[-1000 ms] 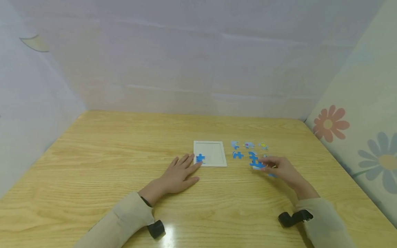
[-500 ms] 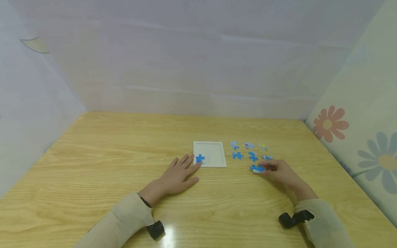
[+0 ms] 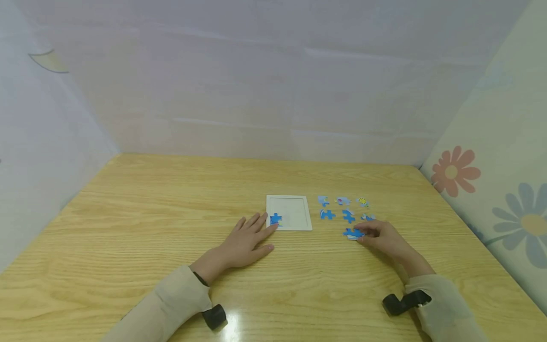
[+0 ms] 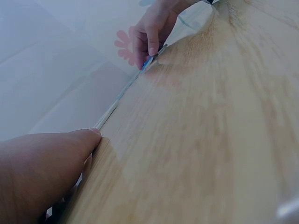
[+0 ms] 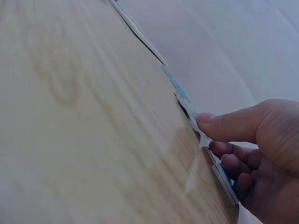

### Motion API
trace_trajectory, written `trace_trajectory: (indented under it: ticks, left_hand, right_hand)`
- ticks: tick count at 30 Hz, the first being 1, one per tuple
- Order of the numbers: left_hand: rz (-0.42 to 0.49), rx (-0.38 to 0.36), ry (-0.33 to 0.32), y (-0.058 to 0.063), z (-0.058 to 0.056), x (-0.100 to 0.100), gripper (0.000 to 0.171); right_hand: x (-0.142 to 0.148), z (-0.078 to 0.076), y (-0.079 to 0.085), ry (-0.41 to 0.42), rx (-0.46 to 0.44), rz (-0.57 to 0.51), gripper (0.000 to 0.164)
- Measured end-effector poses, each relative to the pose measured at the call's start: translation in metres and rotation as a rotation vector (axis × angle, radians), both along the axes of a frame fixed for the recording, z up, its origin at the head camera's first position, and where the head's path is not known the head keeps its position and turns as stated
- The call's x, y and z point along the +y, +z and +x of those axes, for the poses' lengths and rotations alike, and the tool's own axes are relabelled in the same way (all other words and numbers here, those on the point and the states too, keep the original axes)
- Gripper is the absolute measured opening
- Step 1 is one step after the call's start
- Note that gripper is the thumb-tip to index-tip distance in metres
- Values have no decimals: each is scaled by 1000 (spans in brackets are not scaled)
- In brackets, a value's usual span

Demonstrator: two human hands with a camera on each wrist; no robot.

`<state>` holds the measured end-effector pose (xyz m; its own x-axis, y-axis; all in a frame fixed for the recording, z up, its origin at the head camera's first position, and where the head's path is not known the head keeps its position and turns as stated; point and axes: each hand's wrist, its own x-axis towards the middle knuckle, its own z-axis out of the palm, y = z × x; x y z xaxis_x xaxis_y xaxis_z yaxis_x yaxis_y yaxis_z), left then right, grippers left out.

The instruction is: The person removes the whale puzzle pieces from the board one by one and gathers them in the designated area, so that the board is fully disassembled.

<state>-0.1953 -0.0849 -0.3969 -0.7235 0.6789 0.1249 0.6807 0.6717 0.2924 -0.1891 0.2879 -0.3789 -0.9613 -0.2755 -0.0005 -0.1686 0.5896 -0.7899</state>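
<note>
My right hand (image 3: 381, 238) pinches a blue jigsaw puzzle piece (image 3: 352, 233) between thumb and fingers, low over the table. In the right wrist view, the thumb (image 5: 233, 125) presses the edge of this slightly tilted piece (image 5: 186, 108); another blue-topped piece (image 5: 225, 183) lies by the curled fingers. My left hand (image 3: 244, 241) rests with fingers spread at the near left corner of a white puzzle tray (image 3: 309, 216). Its fingertips touch the tray's rim. A blue piece (image 3: 276, 218) sits in the tray's near left corner, partly covered by a finger.
Beyond the right hand, several loose pieces lie in rows: a blue one (image 3: 327, 214), another blue one (image 3: 348, 216), a pale one (image 3: 323, 200), one with a pink spot (image 3: 343, 201), and one with a yellow flower (image 3: 363, 202). A pale curtain (image 3: 273, 118) stands behind the table.
The right hand has lowered the puzzle piece toward the table, uncovering the middle blue piece behind it, then shifted slightly left. The left hand has stayed in place.
</note>
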Motion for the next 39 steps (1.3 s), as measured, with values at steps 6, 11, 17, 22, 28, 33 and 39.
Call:
trace_trajectory:
  ticks: [6, 11, 17, 22, 28, 33, 39]
  left_hand:
    - [9, 2, -3, 0, 1, 0, 53]
    - [5, -5, 0, 1, 1, 0, 54]
    - [12, -5, -1, 1, 1, 0, 53]
    - [8, 7, 1, 0, 1, 0, 53]
    - [15, 5, 1, -1, 0, 0, 53]
    - [20, 2, 11, -2, 0, -1, 54]
    - [65, 9, 14, -2, -1, 0, 59]
  right_hand:
    - [0, -1, -2, -1, -21, -25, 36]
    - [2, -2, -3, -22, -9, -21, 36]
    - [2, 0, 0, -51, 50, -22, 36]
    - [3, -1, 2, -47, 92, -63, 32]
    - [1, -4, 6, -40, 112, -87, 33]
    - [-7, -7, 12, -27, 129, -76, 37]
    - [-29, -15, 21, 16, 131, -111, 38]
